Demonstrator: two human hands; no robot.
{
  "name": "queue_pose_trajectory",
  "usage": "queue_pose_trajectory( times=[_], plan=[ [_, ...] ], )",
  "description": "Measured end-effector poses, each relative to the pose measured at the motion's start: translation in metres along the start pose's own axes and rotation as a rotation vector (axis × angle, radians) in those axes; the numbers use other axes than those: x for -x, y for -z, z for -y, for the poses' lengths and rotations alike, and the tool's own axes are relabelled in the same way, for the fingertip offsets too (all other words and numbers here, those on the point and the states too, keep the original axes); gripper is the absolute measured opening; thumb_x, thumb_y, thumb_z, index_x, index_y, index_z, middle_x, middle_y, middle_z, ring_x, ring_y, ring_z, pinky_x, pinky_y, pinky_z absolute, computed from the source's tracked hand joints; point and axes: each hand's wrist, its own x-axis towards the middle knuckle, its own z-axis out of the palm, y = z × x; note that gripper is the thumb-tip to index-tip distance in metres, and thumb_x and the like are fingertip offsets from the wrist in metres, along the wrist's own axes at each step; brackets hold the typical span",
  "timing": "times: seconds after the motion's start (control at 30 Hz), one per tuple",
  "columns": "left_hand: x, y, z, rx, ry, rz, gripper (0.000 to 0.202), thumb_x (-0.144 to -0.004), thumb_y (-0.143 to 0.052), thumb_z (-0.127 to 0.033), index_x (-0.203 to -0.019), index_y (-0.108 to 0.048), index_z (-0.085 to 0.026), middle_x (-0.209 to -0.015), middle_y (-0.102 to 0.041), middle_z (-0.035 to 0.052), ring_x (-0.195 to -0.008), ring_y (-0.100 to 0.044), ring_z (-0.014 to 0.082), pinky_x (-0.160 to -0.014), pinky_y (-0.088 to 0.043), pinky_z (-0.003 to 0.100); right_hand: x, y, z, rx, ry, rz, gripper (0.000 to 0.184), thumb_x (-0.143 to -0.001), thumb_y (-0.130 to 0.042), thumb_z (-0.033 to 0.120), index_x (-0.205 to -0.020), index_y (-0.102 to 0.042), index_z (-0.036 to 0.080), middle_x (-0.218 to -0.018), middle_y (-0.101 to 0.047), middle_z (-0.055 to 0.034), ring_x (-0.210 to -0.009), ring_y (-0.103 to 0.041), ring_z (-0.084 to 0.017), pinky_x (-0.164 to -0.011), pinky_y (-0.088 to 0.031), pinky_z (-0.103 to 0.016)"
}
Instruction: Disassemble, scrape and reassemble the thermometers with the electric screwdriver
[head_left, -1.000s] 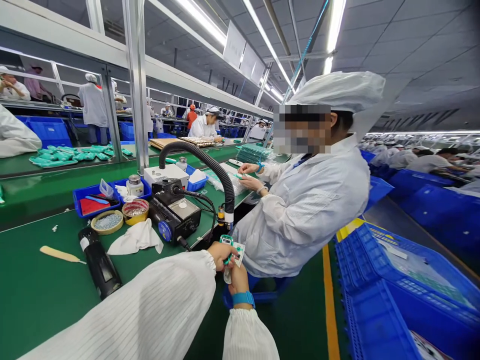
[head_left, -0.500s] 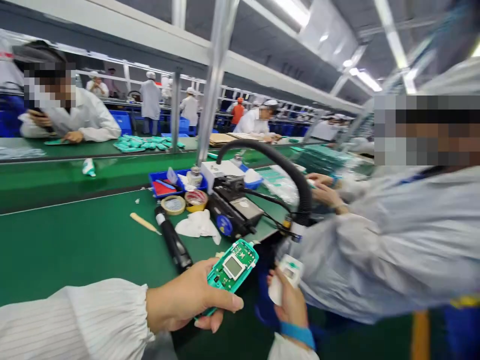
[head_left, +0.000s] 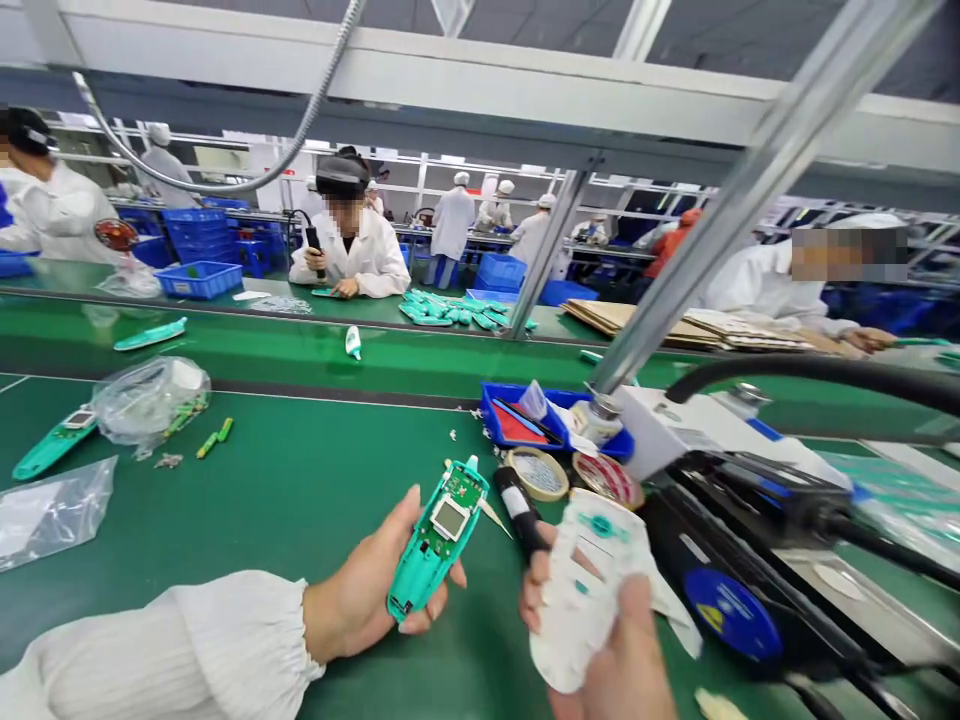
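A long factory hall of workbenches runs into the distance, and a co-worker in a white coat [head_left: 352, 255] sits across the line. Nearer, cardboard sheets [head_left: 675, 325] lie on the far side of the green desk [head_left: 247, 520]. On the near part of that desk stand a soldering station [head_left: 731, 615] at the right and a blue tray [head_left: 517, 420] of small tools ahead. A roll of tape [head_left: 536, 473] lies in front of the tray, and a loose plastic bag [head_left: 150, 400] sits off to the left beside a second teal casing [head_left: 54, 447].

The left hand [head_left: 356, 590] curls around a teal plastic casing [head_left: 437, 540], its fingers under the shell and its thumb along one side. A green circuit board [head_left: 459, 495] with a small square screen [head_left: 450, 518] faces up inside the casing. The casing's long axis slants from its lower end near the palm up and to the right, toward the far side of the desk.

The right hand [head_left: 626, 650] grips a white plastic cover [head_left: 589, 590] upright between thumb and fingers. The cover lies just right of the casing, with a narrow gap between them, so the left hand is the nearer to the casing and holds it.
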Motion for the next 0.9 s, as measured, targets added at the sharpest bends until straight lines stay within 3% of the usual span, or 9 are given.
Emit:
queue_pose_trajectory(
  times=[0.07, 0.13, 0.23, 0.3, 0.37, 0.57, 0.9],
  plan=[
    [-0.002, 0.016, -0.005, -0.020, -0.106, -0.106, 0.063, -0.079, -0.024, -0.067, -0.079, -0.054, -0.011, -0.056, -0.049, 0.0008, -0.039, -0.037, 0.0057, -0.036, -0.025, 0.019, -0.016, -0.032, -0.017, 0.060, 0.013, 0.037, 0.051, -0.068, -0.056, 0.060, -0.096, -0.061, 0.018, -0.081, -0.064, -0.0048, -0.072, -0.059, -0.016, -0.065, -0.049, -0.026],
    [-0.003, 0.029, -0.010, -0.109, -0.270, -0.224, 0.055, -0.081, -0.032, -0.061, -0.095, -0.053, -0.013, -0.068, -0.054, 0.0018, -0.048, -0.043, 0.0070, -0.044, -0.033, 0.019, -0.030, -0.057, -0.033, 0.136, 0.011, 0.123, 0.051, -0.069, -0.058, 0.057, -0.101, -0.058, 0.017, -0.096, -0.064, -0.0072, -0.090, -0.059, -0.019, -0.082, -0.046, -0.031],
    [-0.004, 0.044, -0.020, -0.246, -0.486, -0.327, 0.049, -0.083, -0.039, -0.053, -0.119, -0.041, -0.020, -0.101, -0.056, 0.0057, -0.083, -0.053, 0.0134, -0.073, -0.043, 0.025, -0.043, -0.086, -0.050, 0.269, 0.014, 0.296, 0.047, -0.073, -0.056, 0.053, -0.104, -0.056, 0.018, -0.106, -0.061, -0.0079, -0.098, -0.056, -0.021, -0.087, -0.042, -0.036],
    [-0.006, 0.052, -0.024, -0.279, -0.549, -0.344, 0.051, -0.084, -0.040, -0.050, -0.126, -0.035, -0.022, -0.120, -0.048, 0.0072, -0.110, -0.044, 0.0181, -0.095, -0.034, 0.031, -0.046, -0.100, -0.057, 0.383, 0.073, 0.372, 0.042, -0.075, -0.055, 0.051, -0.102, -0.055, 0.020, -0.108, -0.060, -0.0066, -0.097, -0.056, -0.020, -0.086, -0.042, -0.033],
    [-0.010, 0.059, -0.027, -0.294, -0.569, -0.374, 0.053, -0.084, -0.041, -0.049, -0.128, -0.033, -0.021, -0.131, -0.040, 0.0074, -0.122, -0.033, 0.0207, -0.104, -0.024, 0.034, -0.046, -0.111, -0.061, 0.486, 0.138, 0.421, 0.039, -0.076, -0.053, 0.050, -0.100, -0.054, 0.020, -0.105, -0.061, -0.0052, -0.096, -0.055, -0.019, -0.083, -0.042, -0.030],
    [-0.017, 0.072, -0.023, -0.388, -0.604, -0.397, 0.052, -0.085, -0.041, -0.047, -0.130, -0.032, -0.022, -0.134, -0.037, 0.0070, -0.125, -0.031, 0.0212, -0.106, -0.022, 0.036, -0.049, -0.119, -0.070, 0.635, 0.205, 0.456, 0.038, -0.079, -0.045, 0.052, -0.098, -0.049, 0.019, -0.088, -0.062, -0.0026, -0.077, -0.055, -0.015, -0.073, -0.043, -0.028],
    [-0.014, 0.073, -0.024, -0.531, -0.548, -0.340, 0.050, -0.088, -0.032, -0.047, -0.132, -0.030, -0.026, -0.138, -0.031, 0.0036, -0.126, -0.028, 0.0214, -0.107, -0.018, 0.040, -0.055, -0.111, -0.071, 0.648, 0.154, 0.479, 0.037, -0.080, -0.045, 0.052, -0.098, -0.048, 0.020, -0.065, -0.052, 0.0022, -0.062, -0.048, -0.014, -0.061, -0.041, -0.026]
  ],
)
